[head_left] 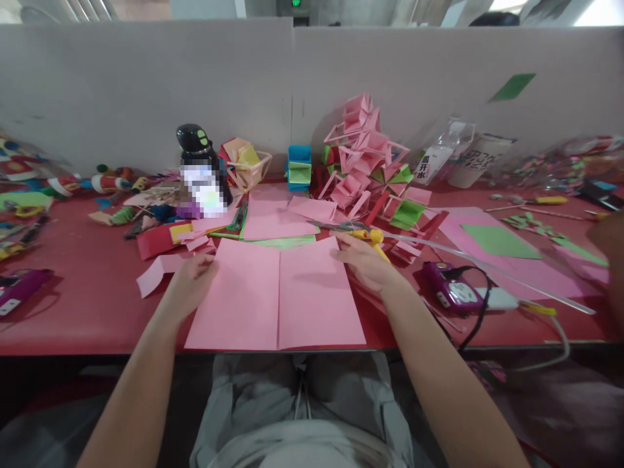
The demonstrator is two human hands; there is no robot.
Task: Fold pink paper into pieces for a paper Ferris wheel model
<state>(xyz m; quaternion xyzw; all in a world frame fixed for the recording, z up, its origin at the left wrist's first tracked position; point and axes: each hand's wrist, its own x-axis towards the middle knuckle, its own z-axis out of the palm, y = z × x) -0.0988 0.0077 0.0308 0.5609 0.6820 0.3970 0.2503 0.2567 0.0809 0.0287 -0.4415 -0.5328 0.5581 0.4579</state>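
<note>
A sheet of pink paper (244,299) with a fold line down its middle lies spread out at the table's front edge. My left hand (197,276) is closed at the sheet's left edge near the upper corner, its fingers curled. At the upper right corner, my right hand (363,260) grips the paper between thumb and fingers. Scissors with yellow handles (368,237) lie just beyond my right hand. Behind the sheet is a stack of pink and green paper (273,218) with a green-handled cutter (238,214) at its left.
Folded pink paper models (361,156) pile up at the back right. A phone (205,188) leans against a black object. A purple device (453,289) with a cable and a clear glue stick (487,266) lie at right. A grey partition (146,91) bounds the red table.
</note>
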